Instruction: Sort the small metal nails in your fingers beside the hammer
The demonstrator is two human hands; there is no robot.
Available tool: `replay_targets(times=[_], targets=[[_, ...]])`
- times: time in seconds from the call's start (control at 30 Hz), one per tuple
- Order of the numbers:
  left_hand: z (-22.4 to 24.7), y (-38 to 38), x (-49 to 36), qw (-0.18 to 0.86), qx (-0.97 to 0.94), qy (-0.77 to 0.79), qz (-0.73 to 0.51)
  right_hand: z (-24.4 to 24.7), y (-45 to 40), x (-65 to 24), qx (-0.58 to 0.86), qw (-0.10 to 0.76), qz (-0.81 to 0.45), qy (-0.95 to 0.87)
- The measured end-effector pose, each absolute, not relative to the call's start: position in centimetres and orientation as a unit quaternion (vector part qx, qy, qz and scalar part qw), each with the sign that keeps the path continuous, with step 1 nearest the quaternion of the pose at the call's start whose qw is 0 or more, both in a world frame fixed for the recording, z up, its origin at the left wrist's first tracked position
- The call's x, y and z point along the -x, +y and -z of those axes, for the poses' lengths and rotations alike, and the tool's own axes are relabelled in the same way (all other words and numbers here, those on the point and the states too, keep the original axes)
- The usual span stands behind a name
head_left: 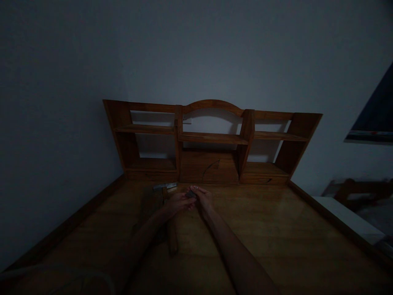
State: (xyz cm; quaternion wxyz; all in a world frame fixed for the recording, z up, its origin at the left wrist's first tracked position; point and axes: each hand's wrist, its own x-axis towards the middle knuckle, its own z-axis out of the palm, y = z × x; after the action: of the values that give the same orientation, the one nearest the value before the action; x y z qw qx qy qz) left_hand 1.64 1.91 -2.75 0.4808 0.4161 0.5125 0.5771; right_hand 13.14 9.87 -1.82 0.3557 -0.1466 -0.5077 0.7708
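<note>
My left hand (178,203) and my right hand (202,197) meet above the wooden desk, fingers closed around a small dark, roundish object (191,194) with a rough look. Its kind is too small and dim to tell. A bright speck shows at the right fingertips, and I cannot make out what it is. Under my left forearm lies a hammer (165,187), its metal head toward the back of the desk. Part of its wooden handle is hidden behind my left hand and wrist.
A wooden shelf unit (211,140) stands along the desk's back edge against the wall. The desk top (260,229) has raised side edges. To the right are a white surface (346,219) and a wooden chair back (365,190). The room is dim.
</note>
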Motion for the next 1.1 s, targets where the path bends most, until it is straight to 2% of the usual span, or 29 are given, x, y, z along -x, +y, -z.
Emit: replay_targets(times=[0.23,0.47,0.87,1.1], targets=[[1.4,1.5,-2.3,0.485,-0.378,0.511,-0.601,2.2,10.3,-12.9,0.141,0.364,-0.774,-0.499],[1.8,1.6,-1.2,0.570,-0.318,0.480,-0.586,2.3,10.5,-12.8,0.153,0.381,-0.773,-0.484],[0.7,0.1,-1.1,0.661,-0.283,0.391,-0.574,1.1,9.9,-14.0,0.128,0.341,-0.784,-0.504],[1.6,0.3,-1.0,0.647,-0.318,0.352,-0.597,1.5,10.0,-13.8,0.117,0.316,-0.788,-0.515]])
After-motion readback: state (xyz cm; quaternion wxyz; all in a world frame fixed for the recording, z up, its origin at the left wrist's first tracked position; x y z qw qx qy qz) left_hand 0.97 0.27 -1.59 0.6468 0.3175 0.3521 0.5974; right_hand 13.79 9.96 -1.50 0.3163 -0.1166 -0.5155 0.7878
